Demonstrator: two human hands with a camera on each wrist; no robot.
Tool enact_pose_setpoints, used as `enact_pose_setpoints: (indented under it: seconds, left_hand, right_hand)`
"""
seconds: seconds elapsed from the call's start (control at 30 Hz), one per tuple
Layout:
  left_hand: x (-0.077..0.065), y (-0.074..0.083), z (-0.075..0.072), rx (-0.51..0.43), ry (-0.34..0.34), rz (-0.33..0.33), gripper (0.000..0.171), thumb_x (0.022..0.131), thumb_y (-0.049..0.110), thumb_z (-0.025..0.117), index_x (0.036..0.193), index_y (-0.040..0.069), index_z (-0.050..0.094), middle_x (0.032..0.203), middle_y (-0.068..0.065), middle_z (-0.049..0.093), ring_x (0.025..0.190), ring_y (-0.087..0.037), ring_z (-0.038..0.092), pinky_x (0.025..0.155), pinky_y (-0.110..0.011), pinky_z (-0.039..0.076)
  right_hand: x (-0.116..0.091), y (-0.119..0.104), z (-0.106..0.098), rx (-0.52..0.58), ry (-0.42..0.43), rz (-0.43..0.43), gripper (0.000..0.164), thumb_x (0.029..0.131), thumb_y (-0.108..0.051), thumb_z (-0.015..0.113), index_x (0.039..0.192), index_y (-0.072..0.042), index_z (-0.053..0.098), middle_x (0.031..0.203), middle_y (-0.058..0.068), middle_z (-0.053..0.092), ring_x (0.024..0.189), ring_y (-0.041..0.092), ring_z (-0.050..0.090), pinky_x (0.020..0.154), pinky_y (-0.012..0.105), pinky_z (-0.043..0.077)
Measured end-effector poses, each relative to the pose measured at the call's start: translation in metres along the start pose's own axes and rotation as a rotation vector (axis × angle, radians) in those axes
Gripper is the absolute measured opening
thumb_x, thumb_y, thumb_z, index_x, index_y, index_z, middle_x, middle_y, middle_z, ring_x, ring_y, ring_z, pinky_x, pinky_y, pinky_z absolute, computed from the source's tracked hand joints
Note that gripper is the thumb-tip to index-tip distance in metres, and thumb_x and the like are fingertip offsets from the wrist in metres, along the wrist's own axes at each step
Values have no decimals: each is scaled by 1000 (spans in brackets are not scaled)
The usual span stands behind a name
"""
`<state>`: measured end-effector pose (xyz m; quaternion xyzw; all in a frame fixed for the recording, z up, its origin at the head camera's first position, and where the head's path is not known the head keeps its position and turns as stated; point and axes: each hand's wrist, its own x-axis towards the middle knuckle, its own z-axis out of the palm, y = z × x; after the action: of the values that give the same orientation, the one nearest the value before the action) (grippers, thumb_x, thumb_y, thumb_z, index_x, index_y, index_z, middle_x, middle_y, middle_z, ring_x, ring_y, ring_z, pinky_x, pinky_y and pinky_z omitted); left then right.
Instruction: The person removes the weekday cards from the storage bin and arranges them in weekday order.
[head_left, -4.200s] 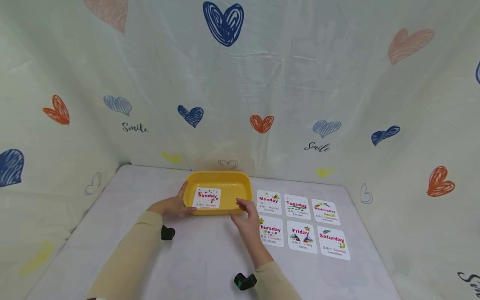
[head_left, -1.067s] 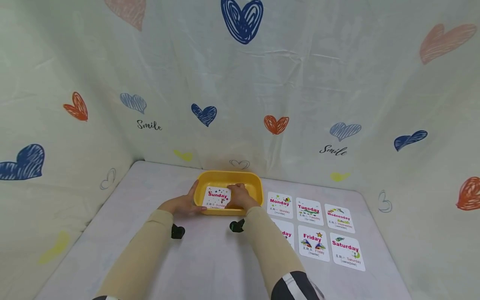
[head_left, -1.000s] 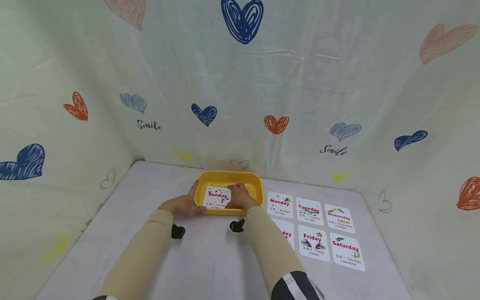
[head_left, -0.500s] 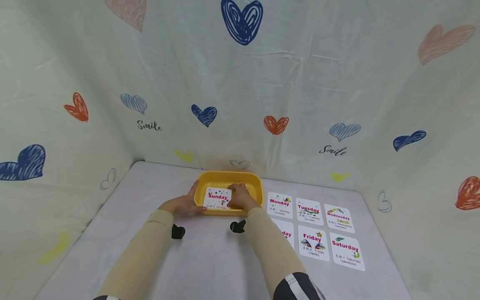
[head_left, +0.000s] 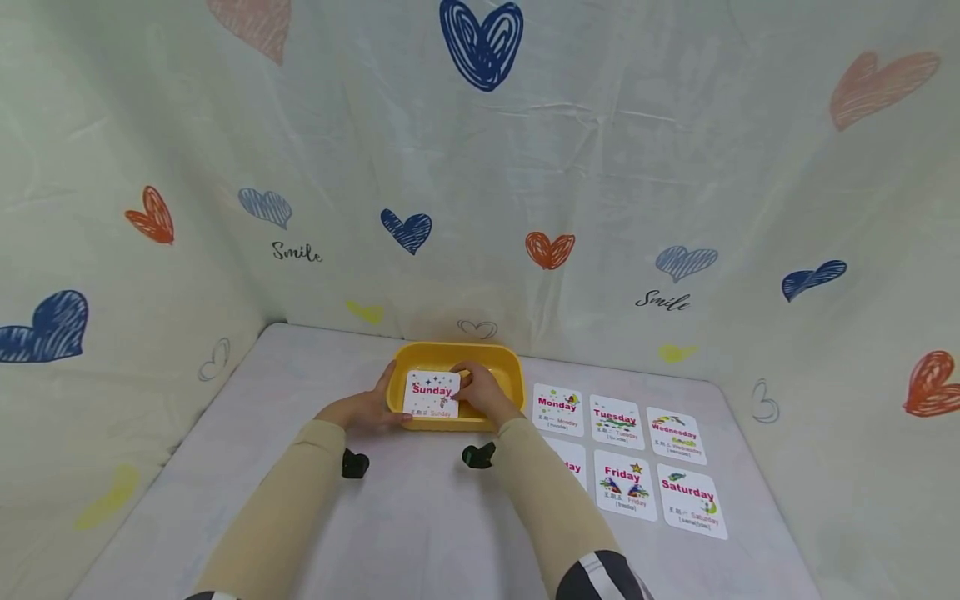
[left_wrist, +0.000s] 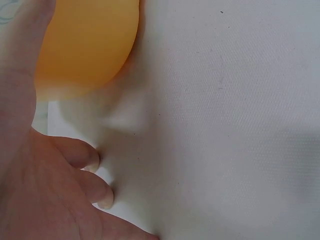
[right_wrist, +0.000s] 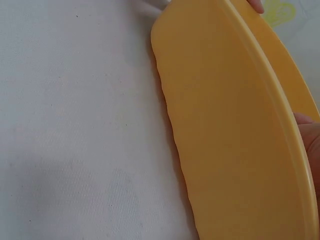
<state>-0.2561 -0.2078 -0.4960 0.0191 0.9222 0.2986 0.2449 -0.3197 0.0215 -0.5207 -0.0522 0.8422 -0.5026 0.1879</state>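
In the head view, the yellow tray (head_left: 513, 379) stands at the back of the table. My left hand (head_left: 365, 407) holds its left end, fingers at the side and thumb at the front rim; the left wrist view shows the tray wall (left_wrist: 90, 50) beside that hand. My right hand (head_left: 482, 396) reaches inside the tray and pinches the right edge of the white "Sunday" card (head_left: 431, 392), thumb on its printed face. The card tilts up, its lower edge close to the front rim. In the right wrist view, the tray wall (right_wrist: 225, 115) hides most of the right hand.
To the tray's right lie two rows of cards: Monday (head_left: 558, 409), Tuesday (head_left: 616, 422) and Wednesday (head_left: 677, 435) behind, Friday (head_left: 626, 485) and Saturday (head_left: 692, 501) in front. Another front card (head_left: 572, 460) is partly covered by the right sleeve. A heart-printed curtain (head_left: 480, 167) rises behind the table.
The right hand came into the tray from its right front corner and took hold of the Sunday card. Lately it has raised the card slightly. The left hand stays on the tray.
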Motion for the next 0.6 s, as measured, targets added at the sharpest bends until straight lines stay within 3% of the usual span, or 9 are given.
enact_pose_setpoints:
  seconds: [0.33, 0.6]
  left_hand:
    - [1, 2, -1, -4, -10, 4, 120, 86, 55, 68, 152, 8, -20, 148, -35, 30, 130, -53, 36, 108, -63, 26]
    - [5, -4, 1, -4, -8, 13, 120, 85, 55, 68, 152, 7, -19, 148, -36, 28, 130, -53, 37, 107, -64, 27]
  right_hand:
    - [-1, 1, -7, 183, -57, 0, 36, 90, -5, 70, 123, -17, 61, 94, 10, 57, 79, 23, 60, 76, 28, 56]
    - [-1, -11, -11, 232, -51, -8, 35, 90, -2, 69, 123, -14, 62, 98, 11, 56, 82, 24, 62, 75, 31, 58]
